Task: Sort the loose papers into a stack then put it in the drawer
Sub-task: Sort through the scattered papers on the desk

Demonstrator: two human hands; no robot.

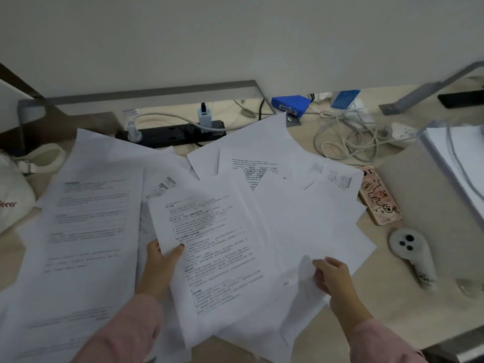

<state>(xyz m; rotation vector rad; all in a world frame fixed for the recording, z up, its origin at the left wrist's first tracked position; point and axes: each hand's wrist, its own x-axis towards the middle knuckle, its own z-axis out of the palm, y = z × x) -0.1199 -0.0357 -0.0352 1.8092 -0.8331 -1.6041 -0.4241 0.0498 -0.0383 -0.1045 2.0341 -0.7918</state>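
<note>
Papers lie fanned and overlapping across the beige desk, none squared into a stack. Nearest the camera, two pink sleeves enter from the bottom edge. The left hand pinches the left edge of a printed sheet, thumb on top of the page and fingers beneath it. The right hand is closed on the lower edge of a blank sheet that overlaps the printed one; fingertips curl over the paper's edge. A larger printed page lies left of the left hand, slightly blurred.

Right of the papers, a white controller rests on the desk, well apart from the right hand. Beyond it a phone in a pink cartoon case lies partly under the paper edge. A white bag sits at the far left. Farther back, a black power strip with plugged chargers, tangled grey cables and a blue box line the rear under a white partition. A separate paper pile occupies the right edge.
</note>
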